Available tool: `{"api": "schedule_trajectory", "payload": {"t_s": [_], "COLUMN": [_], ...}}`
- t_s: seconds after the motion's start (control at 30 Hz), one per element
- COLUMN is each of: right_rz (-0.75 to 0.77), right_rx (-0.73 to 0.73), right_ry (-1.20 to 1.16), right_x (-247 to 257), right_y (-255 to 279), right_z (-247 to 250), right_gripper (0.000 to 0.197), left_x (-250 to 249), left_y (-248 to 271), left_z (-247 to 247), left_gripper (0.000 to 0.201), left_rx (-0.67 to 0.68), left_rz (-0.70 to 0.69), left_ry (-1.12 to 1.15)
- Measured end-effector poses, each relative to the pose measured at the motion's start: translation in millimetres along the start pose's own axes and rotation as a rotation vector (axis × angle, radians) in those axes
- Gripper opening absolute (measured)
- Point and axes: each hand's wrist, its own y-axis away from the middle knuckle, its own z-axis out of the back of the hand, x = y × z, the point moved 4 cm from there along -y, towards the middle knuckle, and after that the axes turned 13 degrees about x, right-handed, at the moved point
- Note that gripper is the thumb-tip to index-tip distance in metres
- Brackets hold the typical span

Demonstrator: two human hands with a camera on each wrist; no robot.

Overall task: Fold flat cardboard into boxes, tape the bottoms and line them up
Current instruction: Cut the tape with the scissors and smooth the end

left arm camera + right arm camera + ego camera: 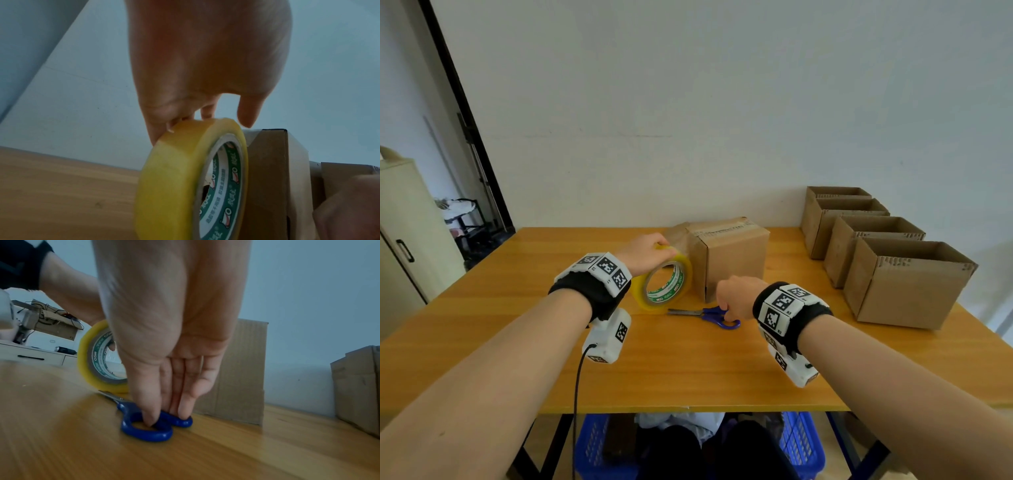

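A closed cardboard box (732, 260) stands bottom-up mid-table, with tape along its top seam. Just left of it a yellow tape roll (642, 296) stands on edge on the table (688, 370). My left hand (654, 251) grips the roll's top; in the left wrist view the fingers (207, 110) curl over the tape roll (174, 178). Blue-handled scissors (717, 317) lie flat in front of the box. My right hand (736, 298) reaches down onto them. Its thumb (150, 415) is in one loop of the scissors (148, 433) and its fingers are in the other.
Several open-topped folded boxes (907, 291) stand in a row along the table's right side, running back to the wall. A blue basket (801, 445) sits under the table. A cream cabinet (400, 240) stands to the left.
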Motion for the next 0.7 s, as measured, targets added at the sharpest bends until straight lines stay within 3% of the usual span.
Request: {"api": "schedule_trajectory", "payload": {"t_s": [0.07,0.27,0.4,0.57,0.6,0.7], "right_rz": [0.003,0.006,0.082,0.221,0.241,0.241], "right_rx": [0.002,0.060,0.133,0.106,0.105,0.107], "right_ry": [0.035,-0.022,-0.353,-0.733,-0.795,-1.023], "right_x": [0.0,-5.1,-25.2,-39.2,-39.3,-39.0], "right_y": [-1.8,5.0,8.3,19.8,22.0,25.2], "right_z": [-1.2,4.6,7.0,9.4,9.1,7.6], "right_gripper": [0.015,0.015,0.018,0.012,0.015,0.050], "left_x": [2.5,0.3,-5.2,-7.4,-7.3,-5.7], "left_y": [-0.1,-2.7,-3.9,-7.3,-7.9,-10.2], "left_z": [0.2,2.5,3.0,2.9,1.8,-1.7], "left_gripper": [0.050,0.042,0.036,0.028,0.028,0.031], "left_rx": [-0.017,-0.034,-0.026,-0.026,-0.026,-0.033], "left_rz": [-0.006,0.019,-0.010,-0.021,-0.017,-0.005], "left_ry": [-0.008,0.020,0.062,0.106,0.110,0.111]}}
